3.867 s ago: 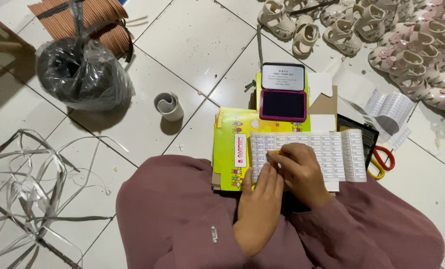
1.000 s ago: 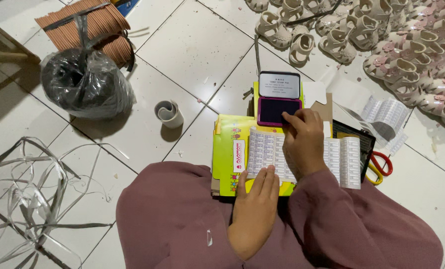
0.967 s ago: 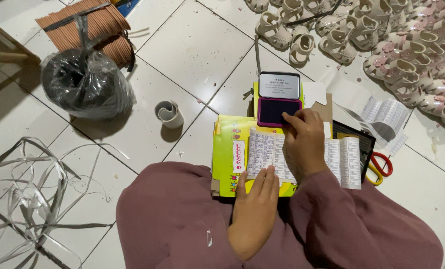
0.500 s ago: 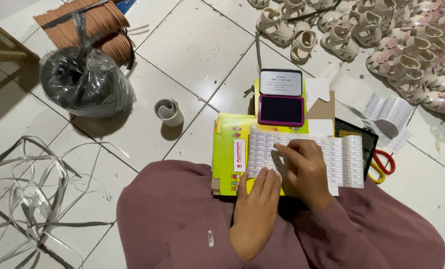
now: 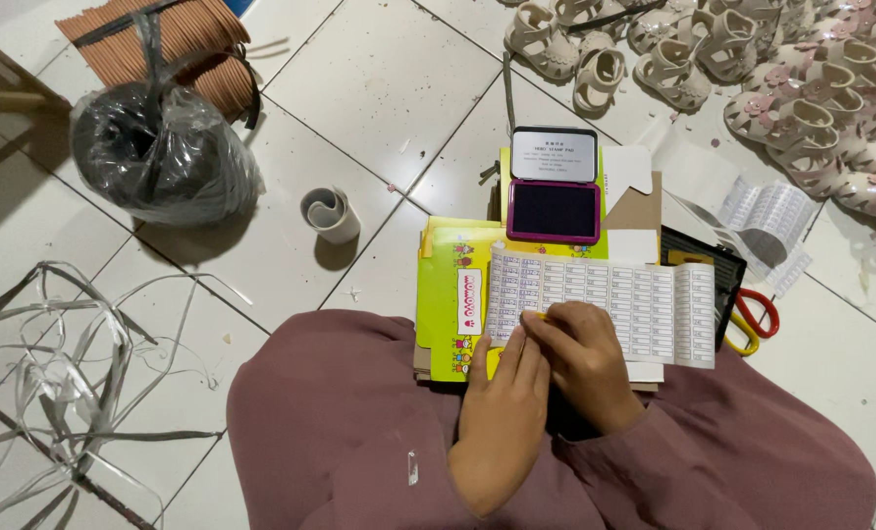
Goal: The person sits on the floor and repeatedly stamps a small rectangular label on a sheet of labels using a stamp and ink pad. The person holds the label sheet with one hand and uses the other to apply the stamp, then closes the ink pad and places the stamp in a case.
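A white sheet of small printed labels (image 5: 614, 304) lies across a yellow booklet (image 5: 452, 294) on my lap. My left hand (image 5: 502, 402) rests flat on the sheet's near left corner, fingers together and pressing it down. My right hand (image 5: 585, 358) is beside it, its fingertips pinched on a small yellowish stamp-like piece that they mostly hide, pressed onto the sheet's lower left rows. An open ink pad (image 5: 554, 209) with a magenta case and a dark pad sits just beyond the sheet.
Red-and-yellow scissors (image 5: 752, 319) lie right of the sheet, and another label sheet (image 5: 767, 221) lies beyond them. Several pale sandals (image 5: 801, 69) are piled far right. A black plastic bag (image 5: 158, 157), a small tape roll (image 5: 330, 213) and loose plastic straps (image 5: 65, 383) lie left.
My right hand came back from the ink pad to the lower left of the label sheet. The left hand stayed on the sheet.
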`<state>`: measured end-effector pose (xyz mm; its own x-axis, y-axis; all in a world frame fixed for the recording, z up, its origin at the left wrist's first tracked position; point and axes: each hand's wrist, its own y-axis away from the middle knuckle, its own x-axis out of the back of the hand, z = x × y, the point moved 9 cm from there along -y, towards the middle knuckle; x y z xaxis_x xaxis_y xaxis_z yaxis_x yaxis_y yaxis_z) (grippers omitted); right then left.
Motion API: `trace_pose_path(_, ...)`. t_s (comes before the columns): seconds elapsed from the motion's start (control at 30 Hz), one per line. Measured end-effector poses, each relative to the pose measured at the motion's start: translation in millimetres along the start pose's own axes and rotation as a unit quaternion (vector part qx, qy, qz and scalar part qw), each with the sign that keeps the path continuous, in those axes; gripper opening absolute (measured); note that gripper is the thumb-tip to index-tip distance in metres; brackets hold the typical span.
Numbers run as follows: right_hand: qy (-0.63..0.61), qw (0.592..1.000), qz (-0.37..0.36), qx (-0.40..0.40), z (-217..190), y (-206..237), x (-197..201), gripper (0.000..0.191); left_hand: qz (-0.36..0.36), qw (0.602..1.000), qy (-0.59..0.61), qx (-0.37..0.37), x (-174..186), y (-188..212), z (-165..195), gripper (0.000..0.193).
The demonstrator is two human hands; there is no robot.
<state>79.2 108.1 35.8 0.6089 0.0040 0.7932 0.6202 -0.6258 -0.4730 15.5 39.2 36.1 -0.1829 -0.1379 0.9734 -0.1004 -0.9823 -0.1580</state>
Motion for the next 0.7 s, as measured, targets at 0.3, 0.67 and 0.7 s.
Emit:
trace_pose_path(0.3,-0.015,0.999,-0.034,-0.018,-1,-7,-5,0.038,-0.040,0.999,-0.019,-0.007,-6,4,2,0.053)
trace_pose_path(0.67,0.064,0.988,0.018,-0.138,46,-50,27,0.051,-0.008,1.000,-0.014,0.003,-18,6,4,0.061)
trace_pose_path(0.7,0.073,0.987,0.029,-0.136,51,-55,27,0.049,-0.002,1.000,-0.011,0.002,-18,5,4,0.061)
